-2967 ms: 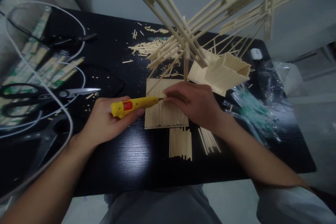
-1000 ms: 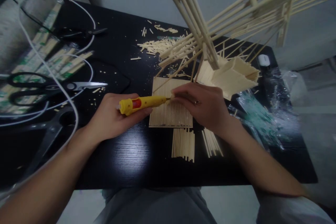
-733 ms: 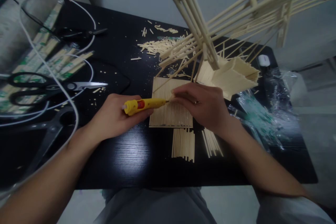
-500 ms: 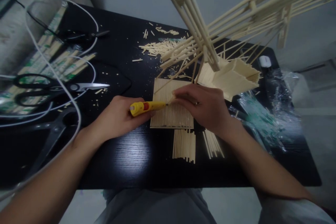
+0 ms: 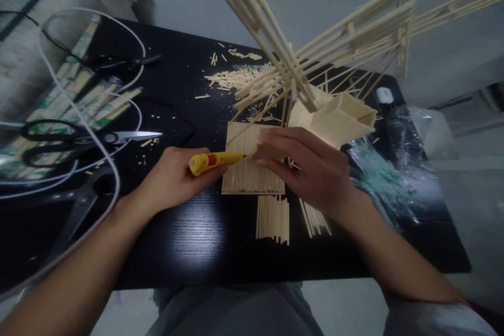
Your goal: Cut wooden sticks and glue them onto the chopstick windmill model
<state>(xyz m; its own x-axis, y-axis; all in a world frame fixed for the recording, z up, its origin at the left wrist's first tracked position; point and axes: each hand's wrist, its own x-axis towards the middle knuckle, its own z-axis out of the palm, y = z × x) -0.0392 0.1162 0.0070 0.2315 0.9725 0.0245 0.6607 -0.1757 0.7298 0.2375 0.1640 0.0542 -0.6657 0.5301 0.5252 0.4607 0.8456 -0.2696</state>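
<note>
Yellow pen-shaped plastic tool (image 5: 218, 159) pointed at flat pale wooden piece (image 5: 271, 151)

The left hand (image 5: 177, 177) was curled around the tool, whose dark tip sat just beside the piece's edge; whether they touched could not be told. The right hand (image 5: 317, 168) pinched the piece between thumb and fingers, over a square beige panel of thin wooden sticks (image 5: 244, 179) on the black wood-grained table (image 5: 157, 254). A row of short pale wooden sticks (image 5: 272, 220) lay beside the panel's near edge, and black-handled steel scissors (image 5: 79, 139) lay left of the left hand
</note>
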